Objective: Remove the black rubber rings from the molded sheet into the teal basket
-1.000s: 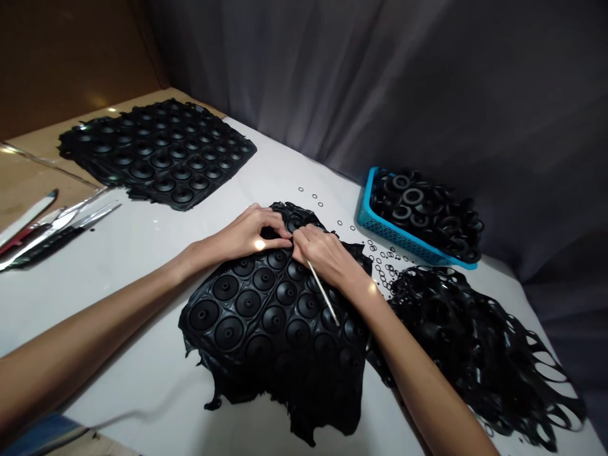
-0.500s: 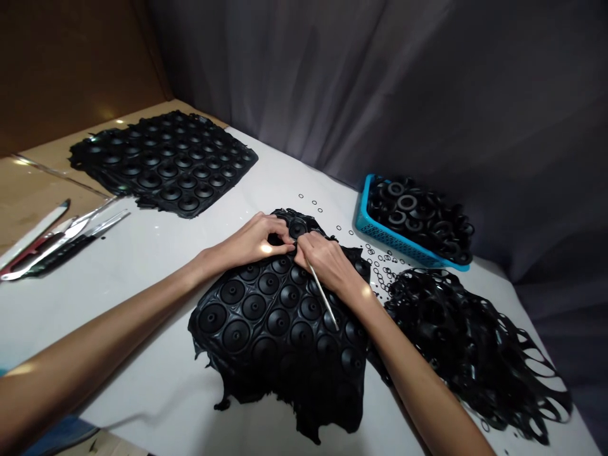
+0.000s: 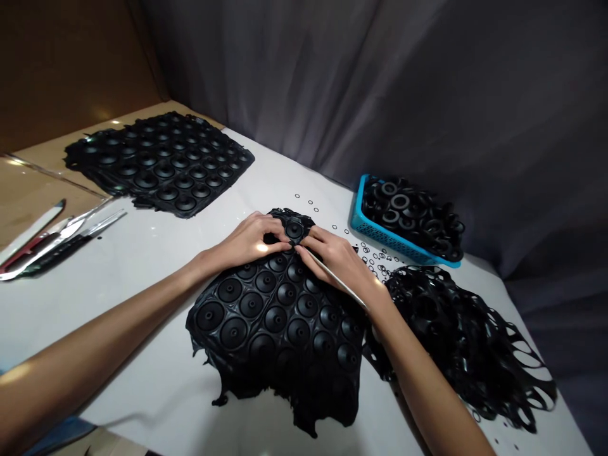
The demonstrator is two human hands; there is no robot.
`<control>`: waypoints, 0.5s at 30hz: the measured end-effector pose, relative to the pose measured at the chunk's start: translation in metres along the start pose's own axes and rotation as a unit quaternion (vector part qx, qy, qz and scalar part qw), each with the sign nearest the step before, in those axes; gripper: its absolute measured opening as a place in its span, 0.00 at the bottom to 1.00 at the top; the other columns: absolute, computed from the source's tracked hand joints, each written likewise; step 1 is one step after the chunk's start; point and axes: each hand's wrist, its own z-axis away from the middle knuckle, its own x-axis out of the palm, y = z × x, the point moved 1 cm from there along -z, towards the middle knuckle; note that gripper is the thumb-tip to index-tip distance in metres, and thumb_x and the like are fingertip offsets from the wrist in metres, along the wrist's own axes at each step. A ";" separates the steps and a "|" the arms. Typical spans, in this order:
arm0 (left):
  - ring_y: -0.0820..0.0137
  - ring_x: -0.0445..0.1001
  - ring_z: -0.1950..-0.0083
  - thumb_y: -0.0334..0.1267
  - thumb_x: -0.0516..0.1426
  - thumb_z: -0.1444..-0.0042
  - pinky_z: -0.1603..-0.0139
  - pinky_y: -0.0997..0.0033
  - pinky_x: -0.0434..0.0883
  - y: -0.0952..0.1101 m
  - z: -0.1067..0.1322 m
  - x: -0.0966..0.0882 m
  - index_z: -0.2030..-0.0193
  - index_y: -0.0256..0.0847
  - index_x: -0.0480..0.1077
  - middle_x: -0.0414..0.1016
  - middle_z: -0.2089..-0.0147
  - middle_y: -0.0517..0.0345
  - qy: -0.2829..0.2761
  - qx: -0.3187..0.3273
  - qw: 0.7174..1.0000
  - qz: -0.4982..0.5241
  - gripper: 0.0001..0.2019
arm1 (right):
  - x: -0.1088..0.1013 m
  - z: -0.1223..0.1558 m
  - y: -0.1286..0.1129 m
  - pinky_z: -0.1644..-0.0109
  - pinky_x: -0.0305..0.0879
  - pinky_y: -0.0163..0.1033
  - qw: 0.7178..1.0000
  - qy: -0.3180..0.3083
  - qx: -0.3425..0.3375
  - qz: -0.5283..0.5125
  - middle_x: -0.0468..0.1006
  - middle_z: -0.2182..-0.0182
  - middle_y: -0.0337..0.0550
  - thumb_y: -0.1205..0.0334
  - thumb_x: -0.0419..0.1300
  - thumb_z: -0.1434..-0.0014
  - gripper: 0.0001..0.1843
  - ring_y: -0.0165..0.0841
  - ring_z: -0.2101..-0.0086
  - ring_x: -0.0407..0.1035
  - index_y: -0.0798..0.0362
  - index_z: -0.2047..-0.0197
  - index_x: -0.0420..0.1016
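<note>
A black rubber sheet point(image 3: 280, 345) with rows of moulded round discs lies on the white table in front of me. My left hand point(image 3: 259, 239) pinches its far part with thumb and fingers, beside a disc point(image 3: 294, 230). Close by on the right, my right hand point(image 3: 339, 261) is closed with its fingertips at the same spot, nearly meeting my left thumb. A thin, pale stick point(image 3: 349, 290) lies in the right hand, its free end pointing back along my wrist. My fingers cover the stick's other end and the rubber between them.
A blue basket point(image 3: 403, 244) of black rubber rings stands at the back right. Small rings point(image 3: 373, 259) are scattered before it, beside a heap of perforated rubber scrap point(image 3: 456, 342). Another disc sheet point(image 3: 166, 164) lies at the back left, with blades and tools point(image 3: 57, 244) nearer me.
My right hand has opened out slightly and turned, swinging the stick's free end to the right toward my wrist. My left hand keeps its pinch. The whole view has shifted slightly.
</note>
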 end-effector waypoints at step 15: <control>0.65 0.75 0.60 0.45 0.62 0.35 0.50 0.60 0.67 0.003 -0.002 0.003 0.66 0.42 0.75 0.79 0.66 0.59 0.009 -0.017 1.000 0.019 0.11 | 0.020 0.010 0.018 0.60 0.75 0.46 0.996 0.050 0.068 0.008 0.74 0.56 0.52 0.55 0.52 0.24 0.23 0.38 0.63 0.72 0.55 0.34 0.75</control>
